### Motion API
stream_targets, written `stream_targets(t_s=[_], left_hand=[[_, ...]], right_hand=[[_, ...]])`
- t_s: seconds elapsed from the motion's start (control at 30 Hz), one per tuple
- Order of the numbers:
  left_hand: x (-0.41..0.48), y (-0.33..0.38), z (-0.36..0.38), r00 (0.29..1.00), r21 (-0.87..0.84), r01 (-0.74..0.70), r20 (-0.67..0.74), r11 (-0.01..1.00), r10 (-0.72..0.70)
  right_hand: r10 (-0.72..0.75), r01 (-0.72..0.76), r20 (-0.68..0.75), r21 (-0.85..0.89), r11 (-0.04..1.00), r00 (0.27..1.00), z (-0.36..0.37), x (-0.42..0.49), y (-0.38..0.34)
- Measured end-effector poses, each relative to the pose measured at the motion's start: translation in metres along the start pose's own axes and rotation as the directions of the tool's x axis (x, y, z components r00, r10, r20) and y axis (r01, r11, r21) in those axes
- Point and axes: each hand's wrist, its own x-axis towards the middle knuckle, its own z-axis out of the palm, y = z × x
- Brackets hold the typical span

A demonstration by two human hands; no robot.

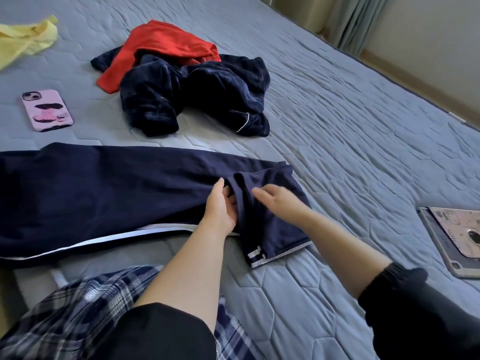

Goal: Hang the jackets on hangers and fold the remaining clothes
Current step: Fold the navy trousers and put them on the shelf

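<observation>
We have the navy trousers (pixel 104 193) spread flat across the near part of the bed (pixel 350 105), running from the left edge to just past the middle. A white stripe runs along their near edge, and their right end is doubled back on itself with a striped cuff nearest us.

Our left hand (pixel 220 203) is at that doubled part, palm turned to the right. Its fingers (pixel 231 196) curl into a raised fold of the cloth and grip it, while the thumb sticks up. Our right hand (pixel 278 201) lies on the cloth just beside the fold, close to the left hand. It is blurred; one finger points left, the others are hidden, so we cannot tell whether they are apart or together.

Farther up the bed sits a crumpled dark blue garment (pixel 197 94) with white piping, and a red garment (pixel 161 45) lies partly on top of it. A yellow garment (pixel 26 37) lies at the far left. A phone (pixel 46 110) in a pink case lies face down, well apart from the trousers. A tablet (pixel 454 237) rests on the right. Plaid cloth (pixel 78 307) lies nearest us.
</observation>
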Motion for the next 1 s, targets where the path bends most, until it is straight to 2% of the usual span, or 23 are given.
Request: stream_targets(t_s=[0.1,0.2,0.33,0.6,0.67,0.73,0.8,0.9,0.97,1.0], left_hand=[[-0.006,0.005,0.001,0.995,0.064,0.012,0.103,0.998,-0.019],[-0.011,0.005,0.002,0.986,0.131,0.013,0.164,0.991,-0.035],[-0.014,0.008,0.001,0.978,0.152,0.001,0.208,0.988,-0.033],[-0.015,0.008,0.0,0.967,0.249,-0.034,0.252,0.968,-0.031],[-0.014,0.008,-0.001,0.966,0.251,-0.042,0.257,0.967,-0.025],[-0.012,0.008,-0.002,0.97,0.256,-0.055,0.244,0.965,-0.01],[-0.009,0.006,-0.004,0.975,0.302,-0.074,0.223,0.951,0.005],[-0.008,-0.011,-0.001,0.98,0.513,-0.087,0.198,0.854,-0.019],[-0.009,-0.029,0.003,0.978,0.668,-0.128,0.208,0.733,-0.018],[-0.009,-0.037,0.004,0.971,0.745,-0.185,0.237,0.641,0.005]], right_hand=[[0.002,-0.01,0.102,0.081,0.997,0.995,0.02,-0.017,0.007],[0.01,-0.022,0.07,0.175,0.984,0.998,0.032,-0.017,0.008],[0.054,-0.065,0.061,0.201,0.977,0.997,0.038,-0.014,0.005],[0.02,-0.021,0.029,0.029,0.999,0.999,0.049,-0.017,0.013],[0.024,-0.022,-0.056,0.031,0.999,0.998,0.05,-0.018,0.014],[0.036,-0.02,-0.185,0.088,0.996,0.982,0.047,-0.02,0.019],[0.063,-0.021,-0.248,0.17,0.985,0.967,0.039,-0.022,0.022],[0.135,-0.065,-0.275,0.248,0.966,0.952,0.008,-0.022,0.029],[0.237,-0.15,-0.308,0.281,0.948,0.921,-0.028,-0.019,0.046],[0.298,-0.196,-0.354,0.296,0.935,0.886,-0.049,-0.017,0.057]])
